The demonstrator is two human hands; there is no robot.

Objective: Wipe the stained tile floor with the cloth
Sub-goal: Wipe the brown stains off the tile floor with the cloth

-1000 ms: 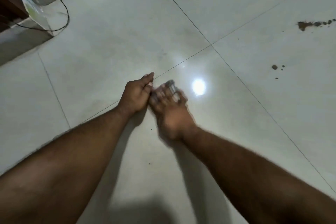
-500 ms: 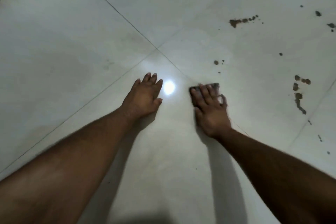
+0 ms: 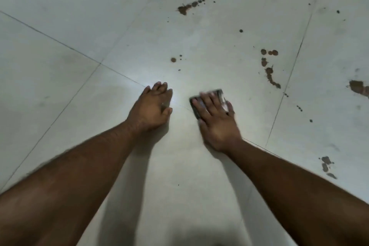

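Note:
A small dark folded cloth [image 3: 219,94] lies flat on the pale tile floor [image 3: 99,26], mostly covered by my right hand [image 3: 216,119], which presses on it with straight fingers. My left hand [image 3: 152,107] rests flat on the floor to the left of it, apart from the cloth. Brown stains lie beyond and to the right: a small spot [image 3: 173,59] just ahead, a splatter streak [image 3: 189,7] farther off, and a trail of blobs [image 3: 269,70] at the right.
More brown patches mark the floor at the right edge [image 3: 358,87] and lower right [image 3: 326,166], with small specks at the top right. Thin grout lines cross the tiles. My shadow falls on the floor near the bottom.
My hands have parted: the right one carried the cloth rightward and pressed it flat, the left one opened onto the floor. The view swung right, bringing more stains in.

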